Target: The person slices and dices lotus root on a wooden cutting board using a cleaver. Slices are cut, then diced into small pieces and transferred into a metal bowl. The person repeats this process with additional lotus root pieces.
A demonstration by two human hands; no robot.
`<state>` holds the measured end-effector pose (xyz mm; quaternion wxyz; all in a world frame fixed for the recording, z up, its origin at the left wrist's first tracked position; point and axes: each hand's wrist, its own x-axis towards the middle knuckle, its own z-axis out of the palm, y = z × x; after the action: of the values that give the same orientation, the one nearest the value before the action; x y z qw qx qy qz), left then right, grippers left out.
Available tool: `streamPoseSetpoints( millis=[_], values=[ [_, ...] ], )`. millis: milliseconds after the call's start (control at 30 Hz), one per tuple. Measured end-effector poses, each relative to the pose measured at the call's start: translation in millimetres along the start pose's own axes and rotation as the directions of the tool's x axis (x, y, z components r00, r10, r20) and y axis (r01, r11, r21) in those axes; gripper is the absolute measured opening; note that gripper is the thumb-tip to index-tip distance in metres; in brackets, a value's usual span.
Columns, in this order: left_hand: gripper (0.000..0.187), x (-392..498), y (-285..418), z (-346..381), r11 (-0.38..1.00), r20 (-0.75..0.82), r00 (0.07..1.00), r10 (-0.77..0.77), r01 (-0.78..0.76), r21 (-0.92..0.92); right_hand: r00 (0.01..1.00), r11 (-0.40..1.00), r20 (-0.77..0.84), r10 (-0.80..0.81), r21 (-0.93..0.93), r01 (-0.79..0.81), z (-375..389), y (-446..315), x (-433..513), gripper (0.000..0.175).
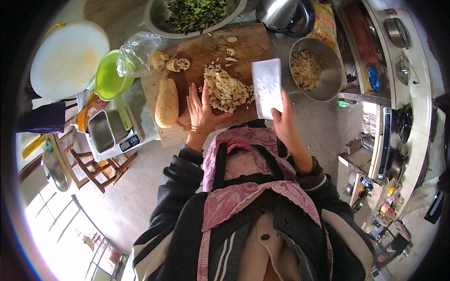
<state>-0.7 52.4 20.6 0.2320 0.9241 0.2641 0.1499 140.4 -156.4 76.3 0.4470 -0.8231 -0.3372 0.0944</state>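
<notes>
A wooden cutting board (197, 45) carries a pile of chopped lotus root (226, 89). Fingers spread, my left hand (202, 114) lies at the pile's left edge, holding nothing; whether it presses on the board I cannot tell. My right hand (286, 121) grips a cleaver (267, 87) by its handle, and the broad blade is at the board's right edge, just right of the pile. Left of my left hand lies a whole lotus root segment (167, 103). Cut lotus root pieces (178, 65) and a thin lotus root slice (231, 52) rest farther back.
A metal bowl of shredded food (334, 70) stands right of the board. Behind it sit a basin of chopped greens (151, 21) and an electric kettle (286, 17). At left are a plastic bag (139, 52), a green ladle (109, 80), a kitchen scale (130, 143) and a white round board (70, 59).
</notes>
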Motion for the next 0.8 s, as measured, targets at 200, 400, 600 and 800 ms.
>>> streamPoseSetpoints(
  millis=[200, 400, 600, 800],
  values=[
    [0.129, 39, 5, 6, 0.997, 0.100, 0.995, 0.010, -0.017, 0.076, 0.884, 0.826, 0.186, 0.428, 0.316, -0.466, -19, 13, -23, 0.061],
    [0.110, 55, 6, 13, 0.992, 0.098, 0.988, 0.122, -0.119, -0.034, 0.775, 0.638, 0.261, 0.576, 0.449, -0.626, 1, 18, -19, 0.064],
    [0.087, 53, 27, 36, 0.975, -0.053, 0.988, 0.146, -0.153, -0.162, 0.853, 0.730, 0.327, 0.407, 0.445, -0.518, 38, 15, -1, 0.067],
    [0.067, 56, 41, 48, 0.971, -0.223, 0.975, 0.023, -0.075, -0.227, 0.824, 0.681, 0.420, 0.381, 0.476, -0.557, 59, 16, 23, 0.070]
  ],
)
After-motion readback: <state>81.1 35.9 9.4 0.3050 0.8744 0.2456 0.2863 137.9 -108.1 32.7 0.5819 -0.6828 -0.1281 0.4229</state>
